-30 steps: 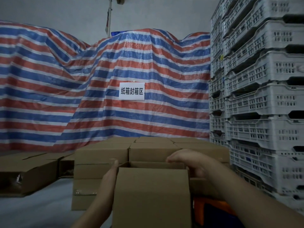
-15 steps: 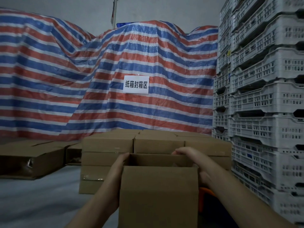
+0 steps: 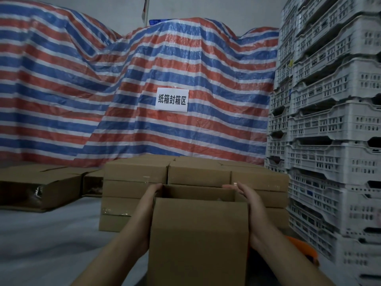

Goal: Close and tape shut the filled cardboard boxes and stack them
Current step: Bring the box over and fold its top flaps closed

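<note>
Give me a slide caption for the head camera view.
Both hands, left hand and right hand, hold an open cardboard box before stacked boxes.

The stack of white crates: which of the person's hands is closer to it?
Right. The right hand holds the side of the open box facing the white crates; the left hand holds the box's far side, away from them.

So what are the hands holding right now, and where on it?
An open brown cardboard box, held between both: left hand flat along its left wall, right hand along its right wall, fingertips near the top rim.
</note>
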### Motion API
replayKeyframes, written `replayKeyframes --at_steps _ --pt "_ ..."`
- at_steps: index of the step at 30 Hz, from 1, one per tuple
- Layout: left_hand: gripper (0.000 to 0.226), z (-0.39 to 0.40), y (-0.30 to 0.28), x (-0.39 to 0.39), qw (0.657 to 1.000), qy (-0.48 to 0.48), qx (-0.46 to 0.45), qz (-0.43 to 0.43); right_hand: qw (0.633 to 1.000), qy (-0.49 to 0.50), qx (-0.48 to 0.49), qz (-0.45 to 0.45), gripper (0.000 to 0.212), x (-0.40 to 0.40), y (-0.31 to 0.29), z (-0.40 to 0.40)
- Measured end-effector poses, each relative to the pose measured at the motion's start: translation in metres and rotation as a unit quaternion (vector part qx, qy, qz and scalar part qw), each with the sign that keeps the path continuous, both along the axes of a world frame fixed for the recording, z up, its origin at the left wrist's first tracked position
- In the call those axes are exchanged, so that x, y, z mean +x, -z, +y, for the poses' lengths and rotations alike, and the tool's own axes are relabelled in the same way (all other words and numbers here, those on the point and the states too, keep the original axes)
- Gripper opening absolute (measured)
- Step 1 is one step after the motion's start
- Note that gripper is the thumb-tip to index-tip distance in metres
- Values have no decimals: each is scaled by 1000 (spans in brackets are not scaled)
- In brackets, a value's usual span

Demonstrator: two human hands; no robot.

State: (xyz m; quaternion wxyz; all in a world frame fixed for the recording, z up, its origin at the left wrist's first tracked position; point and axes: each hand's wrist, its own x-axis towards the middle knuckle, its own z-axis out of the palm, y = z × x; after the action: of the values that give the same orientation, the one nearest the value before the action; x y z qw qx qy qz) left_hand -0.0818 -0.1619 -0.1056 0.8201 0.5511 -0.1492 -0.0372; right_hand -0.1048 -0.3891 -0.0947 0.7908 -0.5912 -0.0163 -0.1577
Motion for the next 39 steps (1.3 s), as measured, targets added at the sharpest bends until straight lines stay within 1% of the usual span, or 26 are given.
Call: replayKeyframes --at_steps 2,4,5,7,9,10,12,14,16,17,18,19,21,23,24,26,27,28,29,31,32,33,34,36,37,39 --pt "55 1 -1 -2 1000 9 -11 -18 1000 0 14 -12 52 -1 9 1" --pt "61 1 2 0 1000 12 -4 -22 999 -1 30 -20 52 -1 12 1" --pt "59 0 3 -3 1000 13 -6 -19 999 -11 29 -26 49 -2 12 2" --pt "48 2 2 -7 1000 12 7 -25 999 -35 22 -30 43 -7 10 5" --pt "46 2 1 -7 1000 8 14 -21 998 -39 -2 -40 35 -11 5 2" --pt "47 2 0 -8 1000 7 16 -18 998 -31 -42 -45 35 -13 0 -1" --pt "45 1 -2 -8 1000 6 18 -7 983 -28 -176 -37 38 -18 -15 -9" --pt "39 1 -3 -9 1000 3 27 -6 942 -40 -332 16 33 -24 -34 -14" --pt "40 2 -2 -6 1000 2 28 4 884 -54 -459 62 33 -28 -51 -18" --pt "40 2 0 -4 1000 6 25 4 860 -57 -502 73 40 -28 -58 -19" --pt "40 3 2 -3 1000 8 25 3 846 -58 -524 80 51 -28 -62 -19" --pt "39 4 3 -2 1000 10 23 4 841 -62 -531 87 61 -28 -64 -19" --pt "39 7 5 0 1000 14 18 -1 841 -74 -527 94 74 -26 -64 -20" --pt "23 9 3 0 999 32 24 -20 847 -77 -519 91 77 -24 -61 -22" --pt "21 9 2 1 999 36 36 -19 850 -79 -514 88 76 -24 -59 -23" --pt "42 7 3 4 998 12 55 0 857 -83 -501 82 72 -22 -56 -24" --pt "46 8 3 5 999 0 46 10 864 -87 -489 78 70 -22 -54 -25" --pt "44 8 4 8 999 -6 35 19 876 -93 -467 76 66 -20 -50 -26" --pt "36 8 5 8 999 -5 28 22 889 -100 -440 74 61 -20 -47 -25" --pt "11 10 6 7 998 9 62 7 912 -103 -392 61 50 -20 -40 -25" --pt "12 10 7 7 996 17 86 -2 921 -95 -375 50 48 -20 -36 -25" --pt "21 10 7 7 994 21 104 -4 931 -88 -352 38 47 -20 -31 -26" --pt "27 9 7 6 994 25 109 -1 944 -83 -318 22 45 -20 -25 -26" --pt "30 7 6 3 994 33 106 -2 976 -79 -204 -15 40 -17 -12 -28" --pt "28 7 7 2 994 35 103 -4 988 -73 -135 -36 38 -16 -6 -28" --pt "22 6 8 2 995 29 98 -6 996 -43 -19 -71 37 -10 11 -27"
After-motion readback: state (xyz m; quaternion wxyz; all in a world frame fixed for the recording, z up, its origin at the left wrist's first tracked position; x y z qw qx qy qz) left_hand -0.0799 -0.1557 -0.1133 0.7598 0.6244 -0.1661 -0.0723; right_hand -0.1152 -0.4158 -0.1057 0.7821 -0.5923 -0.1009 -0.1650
